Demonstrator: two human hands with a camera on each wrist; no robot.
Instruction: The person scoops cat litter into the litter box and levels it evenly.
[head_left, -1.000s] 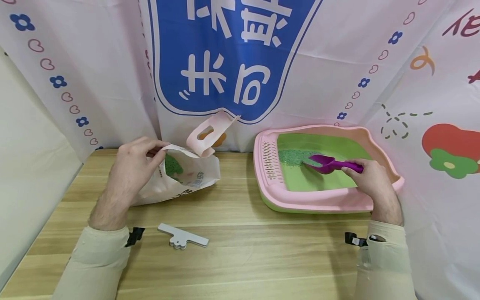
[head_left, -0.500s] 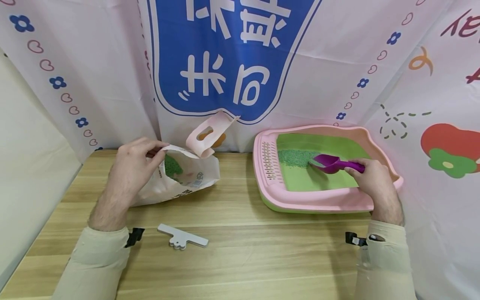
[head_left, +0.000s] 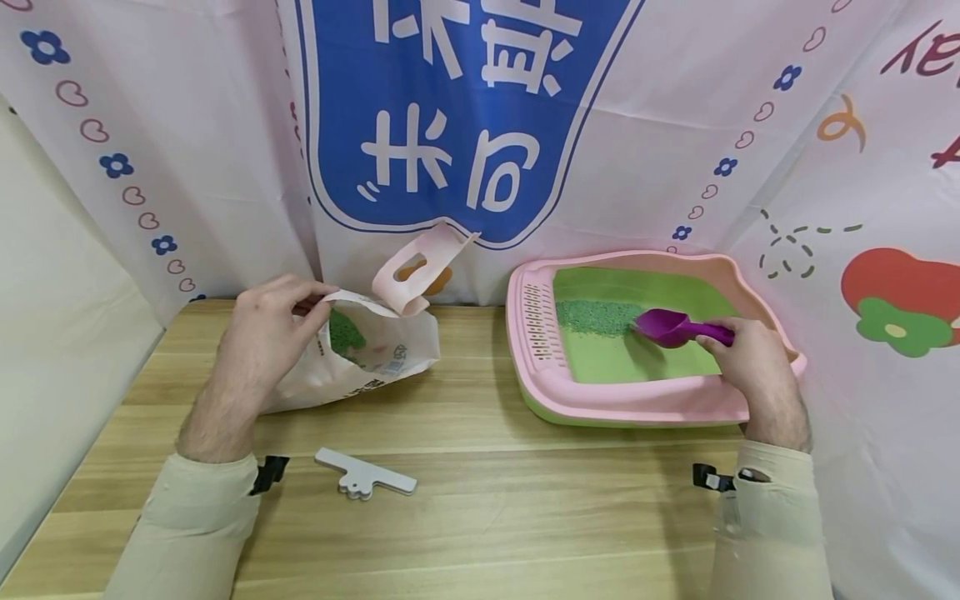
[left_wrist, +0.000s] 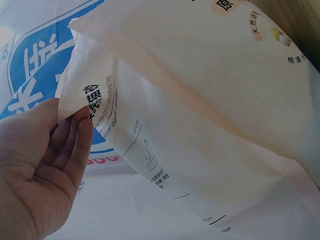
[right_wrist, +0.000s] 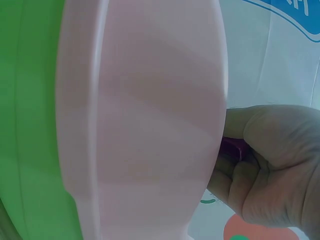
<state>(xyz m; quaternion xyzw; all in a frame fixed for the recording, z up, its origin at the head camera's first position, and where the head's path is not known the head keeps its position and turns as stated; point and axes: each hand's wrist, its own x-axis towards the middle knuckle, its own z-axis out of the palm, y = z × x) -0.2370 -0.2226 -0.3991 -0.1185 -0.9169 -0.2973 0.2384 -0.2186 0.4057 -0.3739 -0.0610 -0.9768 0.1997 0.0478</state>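
Observation:
At the left, my left hand (head_left: 266, 329) pinches the rim of a white paper cat litter bag (head_left: 390, 354), whose mouth gapes with green litter granules (head_left: 345, 332) inside. The left wrist view shows thumb and fingers on the edge of the bag (left_wrist: 165, 115). Over the litter box (head_left: 615, 400), pink-rimmed with a green base, my right hand (head_left: 753, 358) grips the handle of a purple scoop (head_left: 667, 327). The scoop's tip is at the right end of a strip of green litter (head_left: 596, 317) in the box. In the right wrist view the pink rim (right_wrist: 155, 115) hides most of the scoop.
A grey bag clip (head_left: 365, 473) lies on the wooden table (head_left: 480, 517) near the front left. A torn pink-white strip with a handle hole (head_left: 412, 279) sticks up behind the bag. Printed cloth (head_left: 645, 167) hangs along the back and right side.
My right hand has drawn the scoop to the right, and the litter strip now reaches further right. The granules seen in the scoop earlier no longer show. My left hand and the bag stay put.

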